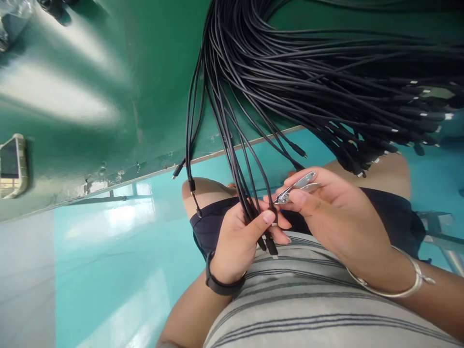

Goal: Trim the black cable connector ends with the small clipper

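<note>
Several black cables [232, 164] hang over the table edge, and my left hand [242, 232] is closed round them just above their plugs [271, 245]. The thumb presses on one cable near its plug. My right hand [333, 212] pinches a silver nail clipper [299, 187] between thumb and fingers, with its lever raised. The clipper's tip lies against or very close to the cable beside my left thumb; whether it touches cannot be made out. Both hands are above my lap.
A large bundle of black cables [290, 72] spreads over the green table [155, 96] and past its edge to the right. Loose cable ends [192, 186] dangle left of my hands. A phone [13, 164] lies at the far left. Metal bars [445, 241] stand at the right.
</note>
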Available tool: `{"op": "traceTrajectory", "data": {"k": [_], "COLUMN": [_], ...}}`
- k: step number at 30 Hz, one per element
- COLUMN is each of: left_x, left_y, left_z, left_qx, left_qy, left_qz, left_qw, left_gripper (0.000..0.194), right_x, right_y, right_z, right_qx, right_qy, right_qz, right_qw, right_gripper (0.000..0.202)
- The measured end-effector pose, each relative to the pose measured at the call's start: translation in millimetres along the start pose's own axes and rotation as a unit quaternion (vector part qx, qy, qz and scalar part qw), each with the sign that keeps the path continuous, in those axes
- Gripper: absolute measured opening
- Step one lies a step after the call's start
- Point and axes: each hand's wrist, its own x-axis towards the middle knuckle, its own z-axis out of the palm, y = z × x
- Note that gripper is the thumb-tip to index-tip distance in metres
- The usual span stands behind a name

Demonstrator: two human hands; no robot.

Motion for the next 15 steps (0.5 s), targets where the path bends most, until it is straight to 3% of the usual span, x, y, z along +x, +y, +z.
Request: {"op": "traceTrajectory", "data": {"k": [6, 15], "left_x": [-0.7, -0.9], "left_y": [-0.6, -1.0], "left_z": [5.7, 5.8], "left_qx": [-0.006, -0.016], "left_qy": [0.022, 0.011], "left_qz": [0.007, 0.010], "left_qw": [1.000, 1.000], "left_gripper": [0.020, 0.015], "right_x": [0.1, -1.0], "right_y": [4.9, 2.9], "right_z": [-2.1, -3.6], "right_qx": [-0.012, -0.042], "right_qy": [0.028, 0.030], "right_qz": [-0.010, -0.012], "right_qw": [0.999, 0.999], "right_gripper": [0.008, 0.010]}}
